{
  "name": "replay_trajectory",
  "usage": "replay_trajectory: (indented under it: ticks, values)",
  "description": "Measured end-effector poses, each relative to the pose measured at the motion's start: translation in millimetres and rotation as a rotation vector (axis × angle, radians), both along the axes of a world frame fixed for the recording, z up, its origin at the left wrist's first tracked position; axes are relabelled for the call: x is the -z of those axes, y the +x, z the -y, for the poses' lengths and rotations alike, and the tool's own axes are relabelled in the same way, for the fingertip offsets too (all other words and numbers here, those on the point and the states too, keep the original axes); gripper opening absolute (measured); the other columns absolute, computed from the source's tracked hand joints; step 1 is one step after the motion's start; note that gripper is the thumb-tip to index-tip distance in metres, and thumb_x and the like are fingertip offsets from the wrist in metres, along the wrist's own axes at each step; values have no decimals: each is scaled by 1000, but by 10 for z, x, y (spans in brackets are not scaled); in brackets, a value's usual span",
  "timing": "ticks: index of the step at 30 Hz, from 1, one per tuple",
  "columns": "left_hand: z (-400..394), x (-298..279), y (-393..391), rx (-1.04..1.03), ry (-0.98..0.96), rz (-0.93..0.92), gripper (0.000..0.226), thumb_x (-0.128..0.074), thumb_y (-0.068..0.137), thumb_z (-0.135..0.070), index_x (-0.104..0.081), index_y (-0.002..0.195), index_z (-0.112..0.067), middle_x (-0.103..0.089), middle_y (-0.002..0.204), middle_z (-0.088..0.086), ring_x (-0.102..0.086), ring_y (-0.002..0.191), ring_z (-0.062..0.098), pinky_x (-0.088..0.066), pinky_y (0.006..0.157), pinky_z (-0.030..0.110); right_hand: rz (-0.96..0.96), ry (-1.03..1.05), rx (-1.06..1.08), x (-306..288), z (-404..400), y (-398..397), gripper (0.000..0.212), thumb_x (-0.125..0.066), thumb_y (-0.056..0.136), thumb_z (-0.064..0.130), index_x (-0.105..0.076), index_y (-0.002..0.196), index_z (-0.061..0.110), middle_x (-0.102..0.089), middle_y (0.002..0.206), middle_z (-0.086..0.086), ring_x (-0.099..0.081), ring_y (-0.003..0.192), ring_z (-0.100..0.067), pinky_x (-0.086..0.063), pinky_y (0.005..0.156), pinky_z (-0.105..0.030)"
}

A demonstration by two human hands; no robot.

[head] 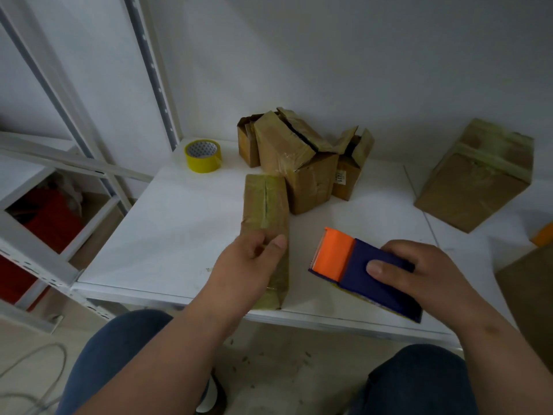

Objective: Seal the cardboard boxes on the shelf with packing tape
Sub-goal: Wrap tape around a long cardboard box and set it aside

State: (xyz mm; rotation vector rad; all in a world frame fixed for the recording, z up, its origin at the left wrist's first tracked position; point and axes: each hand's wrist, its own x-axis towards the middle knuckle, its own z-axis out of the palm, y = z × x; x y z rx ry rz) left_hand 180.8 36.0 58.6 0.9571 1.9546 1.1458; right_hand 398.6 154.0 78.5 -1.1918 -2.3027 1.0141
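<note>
Judging from how the boxes lie, the sealing looks partly done, with a fair share left. On the white shelf (167, 223), the long narrow box (266, 211) nearest the person already carries yellowish tape along its top seam and over its near end, which sits almost at the shelf's front edge; the left hand (254, 262) grips its near part, thumb on top and fingers curled round the side, so it seems to be finished or close to it. The right hand (431, 274) holds the tape dispenser (362, 271), a blue body with an orange front, fingers wrapped over it and thumb pressed on the blue face; it hangs just beside the narrow box, apart from it, and no strip of tape can be seen running between them. Off to the right, well apart, a wider box (478, 175) lies tilted with a band of tape across it and looks sealed. At the back against the wall, a cluster of boxes (302, 157) stands with flaps raised and a dark gap showing along the biggest one's top, so these probably remain to be closed. A spare roll of yellow tape (203, 155) rests in the back left corner, untouched. Another box edge shows at the far right, too cropped to judge.
</note>
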Motion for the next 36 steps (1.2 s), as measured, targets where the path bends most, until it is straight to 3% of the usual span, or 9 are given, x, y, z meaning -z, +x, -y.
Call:
replay_trajectory:
  ticks: [3,6,10,15,23,26,28,31,36]
  values:
    - [43,-81,57,25,18,443,64,-60,66,-69,-69,111,-24,-72,104,-3,-67,101,17,-51,97,40,-78,7,-24,37,164,33,47,-57,60,69,-62,66,23,-62,62,3,-56,51,-6,-38,47,-11]
    - [99,-91,61,166,12,705,59,-70,66,-54,-71,106,-11,-72,100,7,-66,92,23,-51,87,37,-153,-46,-39,67,280,47,40,-60,61,65,-62,65,25,-61,59,0,-53,49,-4,-35,46,-10]
    - [162,-73,110,273,15,849,12,-73,78,-28,-69,79,-16,-66,82,5,-60,76,16,-50,75,30,-231,-145,-32,109,380,66,49,-67,56,67,-62,66,19,-58,59,-4,-51,51,-8,-36,48,-14]
    - [207,-72,156,215,21,916,7,-65,76,-19,-66,71,-14,-65,71,4,-60,65,14,-51,67,29,-254,-208,-20,126,464,50,44,-64,58,60,-64,68,17,-59,58,-1,-53,52,-8,-37,49,-14]
    - [225,-88,90,118,-48,958,41,-43,97,-34,-71,79,-10,-65,81,12,-62,73,23,-51,72,40,-198,-199,-22,103,476,-6,42,-62,58,64,-64,66,23,-62,60,-2,-54,51,-5,-38,48,-12]
    - [242,-90,68,114,-64,850,41,-58,83,-50,-68,86,-11,-65,80,7,-62,74,19,-53,75,39,-146,-162,-31,91,469,-24,44,-62,57,66,-65,68,24,-65,62,1,-56,51,-3,-40,49,-13]
    - [253,-83,71,111,-74,727,30,-70,72,-39,-68,86,-12,-65,79,6,-61,74,17,-54,75,35,-112,-138,-39,74,469,-39,45,-61,56,67,-65,65,24,-64,61,7,-56,51,1,-40,48,-12]
    - [230,-69,70,46,-68,582,10,-64,89,-15,-67,85,-7,-66,75,8,-62,72,17,-58,73,30,-83,-116,-78,38,460,-71,49,-63,54,68,-65,70,22,-64,62,10,-57,52,1,-40,48,-10]
    - [212,-141,34,-2,18,286,22,-58,95,-13,-67,75,-8,-67,63,4,-65,59,13,-56,61,25,-54,-140,-135,-30,431,-128,52,-71,46,67,-66,77,25,-68,70,11,-62,58,-1,-45,51,-13]
